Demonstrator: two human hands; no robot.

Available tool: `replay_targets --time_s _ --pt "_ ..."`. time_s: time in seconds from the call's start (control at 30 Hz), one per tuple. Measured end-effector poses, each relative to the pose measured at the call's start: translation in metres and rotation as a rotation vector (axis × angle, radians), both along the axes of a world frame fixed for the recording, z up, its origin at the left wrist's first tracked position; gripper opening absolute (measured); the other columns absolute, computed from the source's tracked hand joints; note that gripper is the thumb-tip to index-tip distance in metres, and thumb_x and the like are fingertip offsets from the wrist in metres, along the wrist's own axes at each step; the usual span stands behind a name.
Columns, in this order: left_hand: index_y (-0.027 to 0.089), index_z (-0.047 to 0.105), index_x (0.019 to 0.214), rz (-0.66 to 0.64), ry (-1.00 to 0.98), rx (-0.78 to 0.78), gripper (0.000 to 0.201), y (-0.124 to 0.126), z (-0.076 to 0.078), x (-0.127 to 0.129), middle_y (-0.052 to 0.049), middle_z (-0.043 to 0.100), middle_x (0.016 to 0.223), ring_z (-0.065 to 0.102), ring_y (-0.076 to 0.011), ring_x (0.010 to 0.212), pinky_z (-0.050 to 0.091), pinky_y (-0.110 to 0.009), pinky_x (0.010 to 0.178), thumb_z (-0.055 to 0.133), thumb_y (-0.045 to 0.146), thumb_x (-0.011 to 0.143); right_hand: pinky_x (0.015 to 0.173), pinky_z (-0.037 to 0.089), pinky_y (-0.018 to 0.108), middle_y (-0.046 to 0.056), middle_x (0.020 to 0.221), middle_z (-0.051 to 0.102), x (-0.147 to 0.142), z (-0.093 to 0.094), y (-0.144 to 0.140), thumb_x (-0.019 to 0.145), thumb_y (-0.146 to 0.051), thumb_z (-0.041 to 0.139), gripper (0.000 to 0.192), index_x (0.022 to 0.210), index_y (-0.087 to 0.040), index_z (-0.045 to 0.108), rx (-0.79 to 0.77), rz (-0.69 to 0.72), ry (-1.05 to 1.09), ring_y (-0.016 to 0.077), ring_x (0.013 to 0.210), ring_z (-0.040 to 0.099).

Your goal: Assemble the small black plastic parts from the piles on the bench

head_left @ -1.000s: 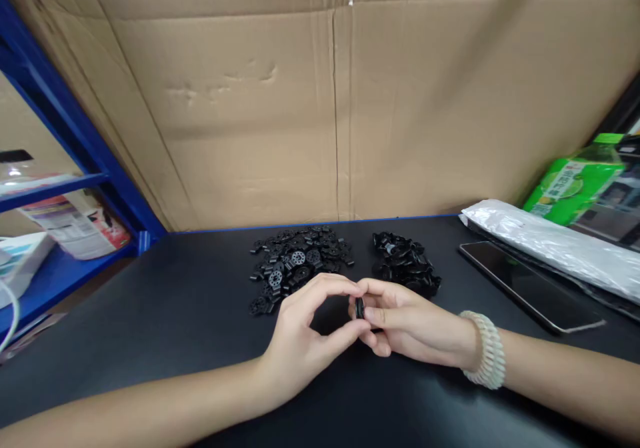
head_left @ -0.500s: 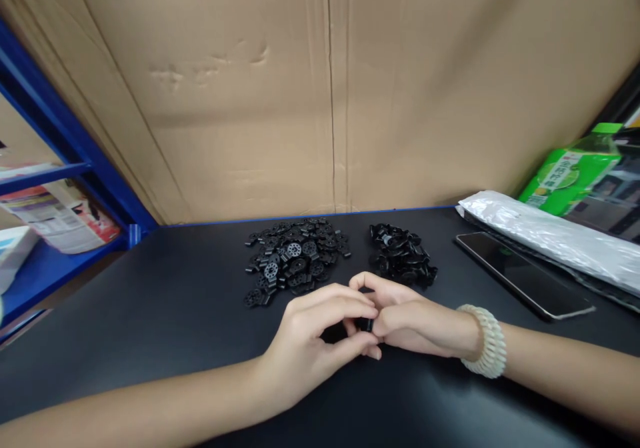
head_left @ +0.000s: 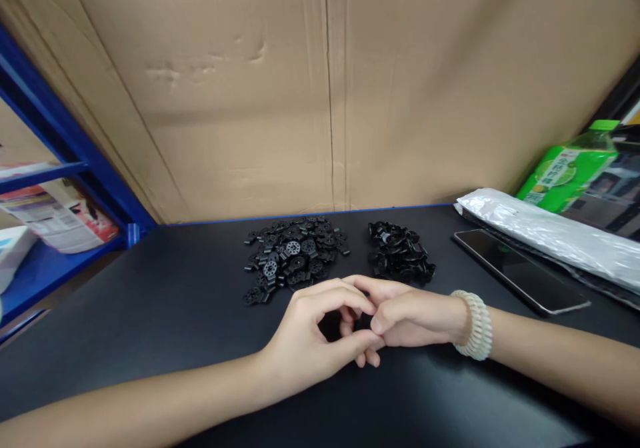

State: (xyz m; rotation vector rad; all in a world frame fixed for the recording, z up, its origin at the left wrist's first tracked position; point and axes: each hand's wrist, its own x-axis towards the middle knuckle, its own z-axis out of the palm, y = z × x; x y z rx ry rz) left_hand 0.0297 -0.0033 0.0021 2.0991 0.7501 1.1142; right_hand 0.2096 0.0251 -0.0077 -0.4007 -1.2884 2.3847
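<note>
Small black part: not actually visible now, hidden where the fingertips of both hands meet, low centre of the black table [head_left: 150, 315]. Left hand [head_left: 310, 338] curled, thumb and index tips pinched toward the right hand; fingers form a loop with a dark gap inside. Right hand [head_left: 405, 315] fingers bunched, tips touching the left thumb and index. Cannot tell what either hand grips; both closed narrow, fingertips pressed together. Both hands rest on or just above the table surface.

Right wrist wears a pale coiled band [head_left: 473, 325].

Just beyond the hands: pile of flat black perforated discs [head_left: 293, 258] on the left, smaller pile of black curved pieces [head_left: 400, 253] on the right, the two piles near each other but apart. Left index knuckle is close to the disc pile's near edge.

Right side of table: dark phone [head_left: 520, 271] lying flat, a silvery plastic bag [head_left: 545, 235] just behind it, green-labelled bottle [head_left: 570, 171] further back. Cardboard wall [head_left: 320, 101] behind the table. Blue shelf frame [head_left: 65, 161] at left with printed packets.
</note>
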Motion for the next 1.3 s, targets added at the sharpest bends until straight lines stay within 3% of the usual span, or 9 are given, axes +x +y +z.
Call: replay_targets --time_s 0.13,0.3,0.47,0.7,1.0,1.13,1.3 --pt "0.013 0.073 0.082 -0.031 -0.029 -0.064 0.01 0.0 0.0 0.0 -0.008 0.071 0.081 0.064 -0.0172 0.074 0.053 -0.027 0.068 0.075 0.012 0.072 0.068 0.052 0.029 0.003 0.091 0.061 0.0 -0.002 0.002 0.071 -0.007 0.061 0.037 0.104 -0.017 0.049 -0.022 0.071 0.044 0.0169 0.074 0.069" --pt "0.012 0.073 0.082 -0.077 -0.063 -0.128 0.011 0.002 0.0 0.0 -0.008 0.07 0.09 0.064 -0.0159 0.077 0.054 -0.024 0.068 0.075 0.011 0.072 0.073 0.052 0.033 0.005 0.091 0.065 0.0 0.001 0.004 0.074 -0.009 0.061 0.056 0.125 -0.02 0.041 -0.01 0.143 0.065 0.0199 0.078 0.07" --pt "0.012 0.072 0.081 -0.079 -0.095 -0.19 0.011 0.003 -0.002 0.0 -0.008 0.068 0.096 0.062 -0.0131 0.073 0.056 -0.023 0.066 0.075 0.01 0.071 0.076 0.051 0.035 0.004 0.093 0.065 -0.001 0.006 0.006 0.076 -0.01 0.061 0.06 0.129 -0.023 0.037 -0.012 0.176 0.051 0.0215 0.081 0.071" --pt "0.012 0.072 0.079 -0.027 -0.076 -0.113 0.01 0.001 -0.003 0.001 -0.006 0.067 0.078 0.063 -0.0156 0.069 0.058 -0.027 0.065 0.076 0.012 0.069 0.078 0.051 0.037 0.006 0.089 0.067 0.001 0.006 0.011 0.071 -0.003 0.056 0.074 0.136 -0.026 0.029 0.015 0.203 -0.013 0.0224 0.084 0.071" --pt "0.011 0.068 0.077 -0.023 -0.07 -0.065 0.012 0.001 0.0 0.005 -0.007 0.065 0.086 0.062 -0.014 0.072 0.056 -0.024 0.065 0.072 0.005 0.068 0.068 0.052 0.035 -0.001 0.089 0.059 -0.003 0.006 0.008 0.06 0.0 0.049 0.072 0.126 -0.026 0.036 -0.007 0.138 -0.058 0.017 0.067 0.068" --pt "0.01 0.066 0.074 -0.028 -0.057 -0.067 0.012 0.001 -0.001 0.006 -0.005 0.061 0.076 0.057 -0.0123 0.063 0.053 -0.023 0.057 0.072 0.004 0.066 0.057 0.042 0.023 -0.006 0.08 0.054 -0.004 0.012 0.001 0.056 0.002 0.049 0.066 0.115 -0.025 0.04 -0.017 0.041 -0.1 0.0087 0.058 0.057" --pt "0.011 0.064 0.072 -0.065 -0.059 -0.093 0.014 0.002 0.0 0.006 -0.002 0.058 0.075 0.055 -0.0092 0.057 0.052 -0.022 0.054 0.071 0.002 0.064 0.056 0.036 0.023 -0.006 0.076 0.051 -0.005 0.012 -0.007 0.053 0.0 0.047 0.054 0.102 -0.023 0.043 -0.03 -0.016 -0.1 0.0066 0.057 0.048"
